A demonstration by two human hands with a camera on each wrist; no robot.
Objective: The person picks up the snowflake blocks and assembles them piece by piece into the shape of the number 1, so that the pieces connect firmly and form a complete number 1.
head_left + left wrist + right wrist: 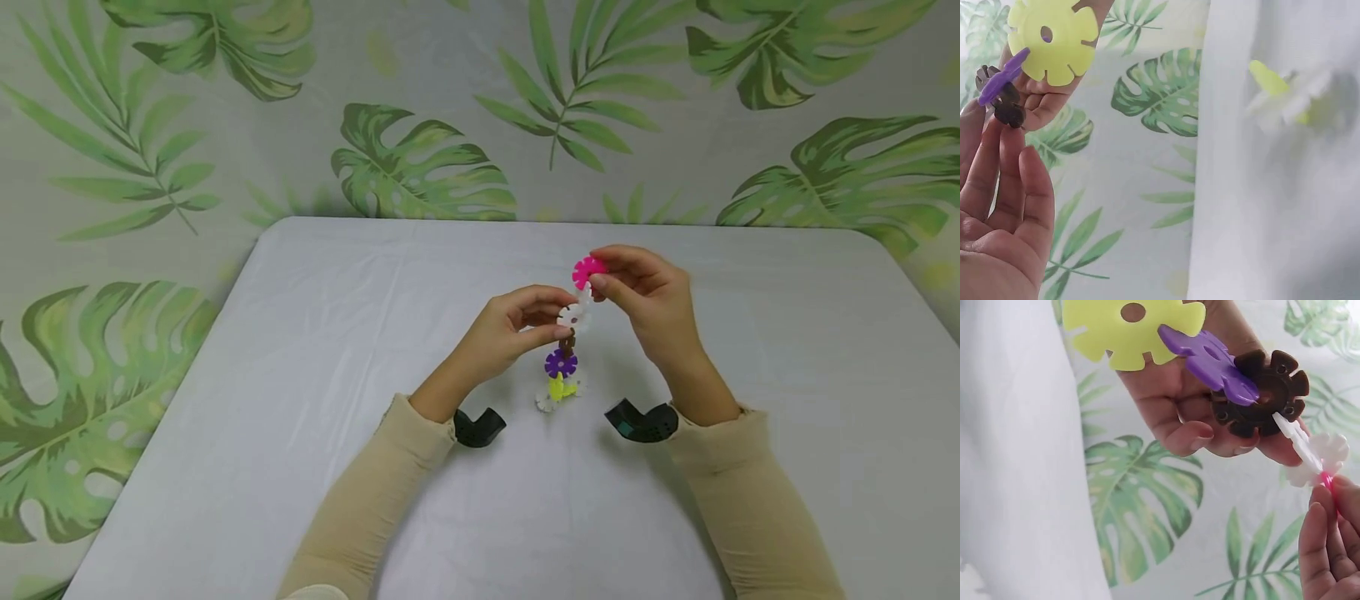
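A chain of notched plastic flower discs hangs between both hands above the table. The right hand (652,304) pinches the pink disc (588,272) at its top end. Below that come white discs (1327,453), which interlock by their slots. The left hand (517,329) holds the chain by its thumb and fingers around the white and brown discs; which one it pinches is partly hidden. Under the brown disc (1266,394) follow a purple disc (1207,359) and a yellow disc (1054,44), tilted against each other.
On the white-covered table (300,333), below the chain, lies a blurred white disc (1300,94) with a yellow disc (1267,78) through it. Black wrist camera mounts (643,422) jut inward from both sleeves. A leaf-patterned cloth (420,167) stands behind the table.
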